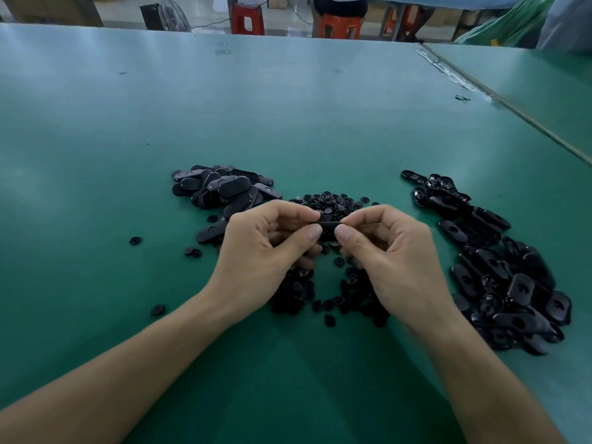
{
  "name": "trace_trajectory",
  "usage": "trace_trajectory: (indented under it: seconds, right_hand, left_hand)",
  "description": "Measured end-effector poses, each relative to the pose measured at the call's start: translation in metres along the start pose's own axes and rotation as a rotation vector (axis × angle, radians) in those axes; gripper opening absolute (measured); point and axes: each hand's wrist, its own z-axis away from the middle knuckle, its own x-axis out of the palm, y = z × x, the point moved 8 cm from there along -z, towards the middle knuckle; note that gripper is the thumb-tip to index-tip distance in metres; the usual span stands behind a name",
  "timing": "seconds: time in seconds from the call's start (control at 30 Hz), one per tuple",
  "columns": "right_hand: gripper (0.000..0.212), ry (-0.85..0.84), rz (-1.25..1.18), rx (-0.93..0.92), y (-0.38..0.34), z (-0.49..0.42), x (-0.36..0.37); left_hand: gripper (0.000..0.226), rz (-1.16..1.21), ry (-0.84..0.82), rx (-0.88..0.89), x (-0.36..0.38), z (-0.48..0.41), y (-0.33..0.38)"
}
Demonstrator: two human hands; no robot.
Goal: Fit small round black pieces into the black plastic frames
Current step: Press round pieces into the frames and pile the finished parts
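Black plastic frame (328,226) is up off the table (288,116), held right between the two hands. The left hand (266,248) pinches its left end with thumb and forefinger, the right hand (390,254) pinches the other end the same way, and the other fingers on both are curled in underneath.

Everything else just sits in loose heaps on the table. The small round black pieces (333,203) are scattered just past the fingertips and again under and between the two hands, with a few strays out to the left of the left hand. Beyond the left hand, a bit to its left, there's a heap of smooth oval frames (224,190). Off to the right of the right hand is a bigger heap of frames (506,283), many showing a hole in the middle (shinier looking too).

The table is matte green, and a second green table (528,84) butts up against it far to the right. Way past the hands there's a red stool (248,19), an orange stool (339,25) with someone sitting on it, and a fan (173,16).

The held frame is seen edge-on, just a thin dark sliver with rounded ends. Can't tell if a round piece is in it.
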Motion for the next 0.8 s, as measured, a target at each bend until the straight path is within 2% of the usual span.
trace_trajectory:
  seconds: [0.17, 0.37, 0.67, 0.8]
  right_hand:
    - [0.015, -0.023, -0.015, -0.012, -0.0005, -0.0001, 0.0031]
    - [0.012, -0.027, -0.030, 0.009, 0.0023, 0.0006, 0.0034]
    - [0.013, -0.029, 0.105, -0.054, -0.0055, 0.0036, 0.0078]
    - [0.014, -0.039, -0.008, -0.030, -0.0047, 0.0043, 0.0103]
  left_hand:
    - [0.018, 0.041, -0.001, 0.004, -0.0006, -0.0002, 0.0000]
    - [0.018, 0.024, -0.020, 0.000, 0.0004, -0.0002, -0.0017]
    - [0.023, -0.053, -0.039, 0.019, 0.0012, -0.0009, -0.0011]
    - [0.035, -0.030, -0.022, 0.001, -0.0003, -0.0014, -0.0032]
